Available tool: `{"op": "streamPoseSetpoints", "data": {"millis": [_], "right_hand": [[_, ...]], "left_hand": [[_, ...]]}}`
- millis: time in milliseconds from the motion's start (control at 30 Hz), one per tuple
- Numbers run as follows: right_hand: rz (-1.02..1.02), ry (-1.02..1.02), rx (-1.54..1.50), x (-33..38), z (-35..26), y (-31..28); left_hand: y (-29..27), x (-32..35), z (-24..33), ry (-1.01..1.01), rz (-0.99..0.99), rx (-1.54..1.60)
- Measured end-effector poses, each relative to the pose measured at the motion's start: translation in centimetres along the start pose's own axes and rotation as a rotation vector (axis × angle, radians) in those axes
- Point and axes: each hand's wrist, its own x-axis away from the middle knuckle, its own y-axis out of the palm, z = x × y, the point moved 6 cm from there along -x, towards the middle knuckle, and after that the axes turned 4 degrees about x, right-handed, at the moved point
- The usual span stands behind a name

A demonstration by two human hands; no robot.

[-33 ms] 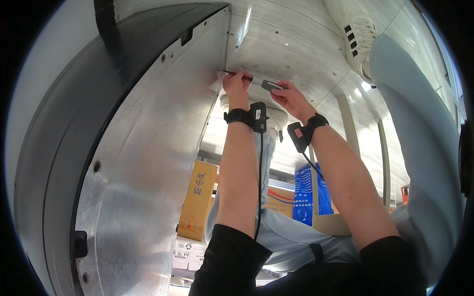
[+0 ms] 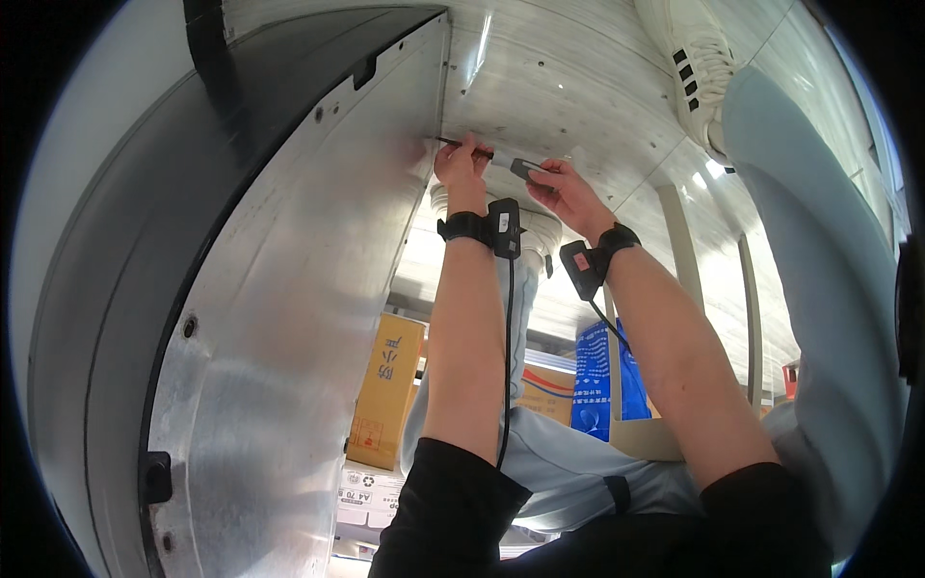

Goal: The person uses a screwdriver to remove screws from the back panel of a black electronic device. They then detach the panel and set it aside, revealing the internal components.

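Both hands are on what looks like a screwdriver, with a grey handle (image 2: 529, 170) and a thin dark shaft. My left hand (image 2: 460, 165) is closed around the shaft, its fingers pinching it near the far end of a metal panel (image 2: 289, 279). The shaft's tip points left, close to the panel's edge; whether it touches cannot be made out. A little to the right, my right hand (image 2: 572, 196) grips the handle between thumb and fingers. A pale section shows between the hands.
The panel has holes along its curved edge. Below my arms are a yellow-brown carton (image 2: 387, 390), a blue printed bag (image 2: 592, 382) and a beige frame (image 2: 678, 241). A white shoe (image 2: 708, 82) and a leg in pale blue trousers (image 2: 805, 212) are at right. Cables (image 2: 508, 356) hang from the wrist devices.
The grey handle and my right hand have shifted down very slightly. My left hand has stayed in place on the shaft.
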Motion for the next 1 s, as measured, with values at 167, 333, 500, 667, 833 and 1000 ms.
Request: {"op": "streamPoseSetpoints", "data": {"millis": [167, 333, 500, 667, 833, 1000], "right_hand": [[0.044, 0.134, -0.041, 0.7, -0.5, 0.5], [0.041, 0.291, 0.08, -1.4, 0.4, -1.5], [0.05, 0.024, 0.064, -0.3, -1.2, -0.1], [0.043, 0.094, 0.044, 0.0, -1.5, 0.7], [0.037, 0.226, 0.114, -1.1, -0.2, -0.5], [0.08, 0.041, 0.086, 1.1, -0.2, -1.8]], "left_hand": [[-0.7, -0.1, -0.1, 0.028, 0.036, -0.018], [-0.1, 0.2, -0.4, 0.038, -0.123, 0.047], [-0.3, 0.3, -0.5, -0.03, -0.034, 0.005], [-0.6, 0.3, -0.4, 0.012, 0.034, -0.078], [-0.4, 0.5, -0.4, 0.027, -0.102, -0.041], [-1.4, 2.0, -1.6, -0.051, -0.203, -0.004]]}}
